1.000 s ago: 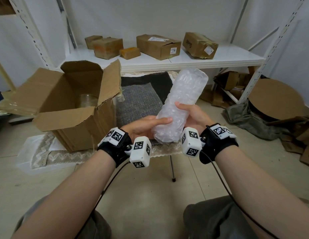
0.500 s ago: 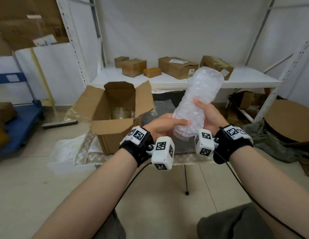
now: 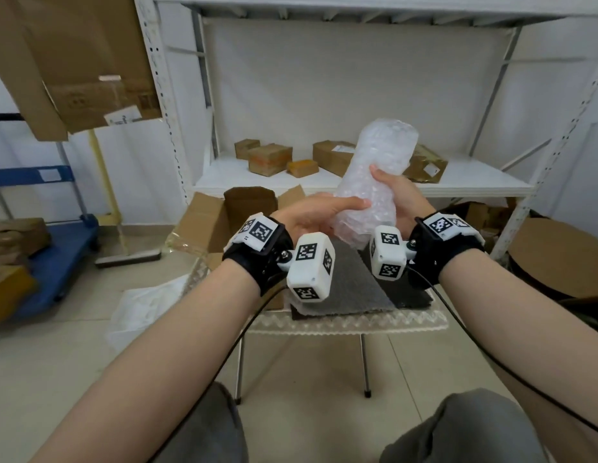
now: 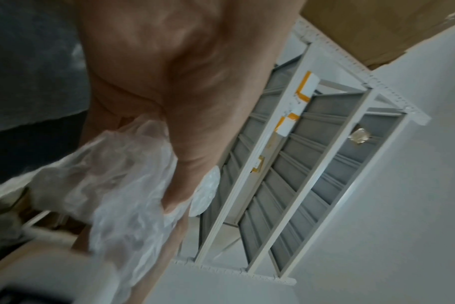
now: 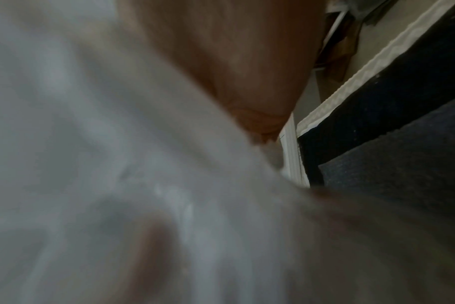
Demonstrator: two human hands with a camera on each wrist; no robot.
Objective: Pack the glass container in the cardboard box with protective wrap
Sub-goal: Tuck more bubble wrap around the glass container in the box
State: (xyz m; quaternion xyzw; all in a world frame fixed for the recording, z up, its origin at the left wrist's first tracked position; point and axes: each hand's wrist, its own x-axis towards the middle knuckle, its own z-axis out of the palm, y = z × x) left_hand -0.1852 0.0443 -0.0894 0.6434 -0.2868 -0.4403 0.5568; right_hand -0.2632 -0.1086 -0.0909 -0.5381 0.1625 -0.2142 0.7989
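A tall roll of clear bubble wrap (image 3: 377,168) stands nearly upright in the air above the small table; what it holds inside is not visible. My left hand (image 3: 324,212) grips its lower end from the left, thumb across the front. My right hand (image 3: 398,192) grips it from the right, a little higher, thumb on the wrap. The open cardboard box (image 3: 221,218) sits on the table behind my left wrist, its inside hidden. The left wrist view shows my thumb pressed into the wrap (image 4: 122,185). In the right wrist view the blurred wrap (image 5: 91,144) fills the frame.
Dark grey mats (image 3: 351,285) lie on the lace-edged table (image 3: 341,320) under my hands. A white shelf (image 3: 474,182) with several small cartons stands behind. A blue cart (image 3: 60,248) is at the left, cardboard scraps (image 3: 558,248) at the right.
Both hands have raised the bubble-wrap roll and tipped it more upright, keeping their grip. My view has swung upward, so the box now sits lower, behind my left wrist.
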